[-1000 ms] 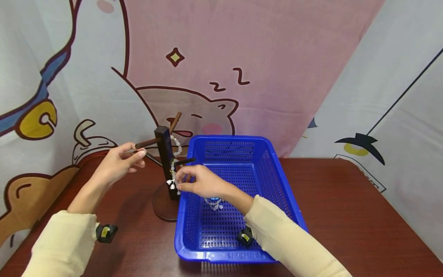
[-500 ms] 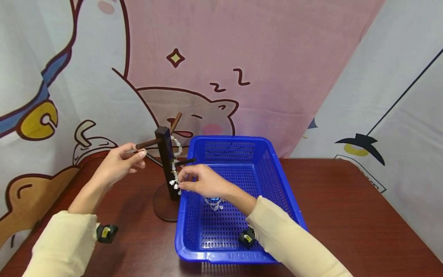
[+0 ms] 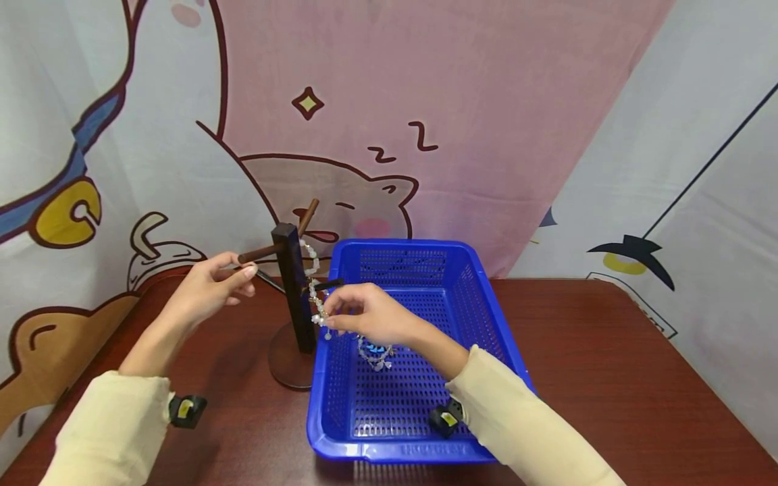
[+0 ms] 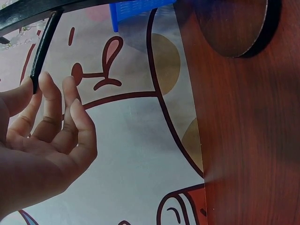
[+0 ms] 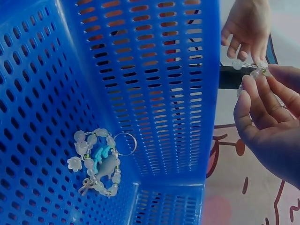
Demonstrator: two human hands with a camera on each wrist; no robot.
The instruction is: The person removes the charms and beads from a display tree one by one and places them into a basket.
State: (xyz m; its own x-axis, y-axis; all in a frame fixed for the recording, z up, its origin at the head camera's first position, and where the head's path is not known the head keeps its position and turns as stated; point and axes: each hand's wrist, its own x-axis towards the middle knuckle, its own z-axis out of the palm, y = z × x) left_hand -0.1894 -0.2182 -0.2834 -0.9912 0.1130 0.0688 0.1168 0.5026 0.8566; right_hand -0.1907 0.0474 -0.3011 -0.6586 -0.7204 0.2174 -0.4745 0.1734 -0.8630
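Pale beaded bracelet with white flower charms [image 3: 319, 310] is left of centre in the frame, beside the dark wooden stand with round pegs [image 3: 294, 297]. The right hand [image 3: 372, 314] pinches it between thumb and fingers; whether its loop goes around the short black peg [image 3: 329, 284], I cannot tell. At centre left, the left hand [image 3: 209, 287] pinches the end of another thin black peg [image 4: 44, 49], with thumb and index finger. One more clear beaded bracelet [image 3: 313, 258] hangs behind the post. In the lower centre, the blue perforated plastic basket [image 3: 352, 449] contains a beaded bracelet with turquoise pieces [image 5: 89, 163].
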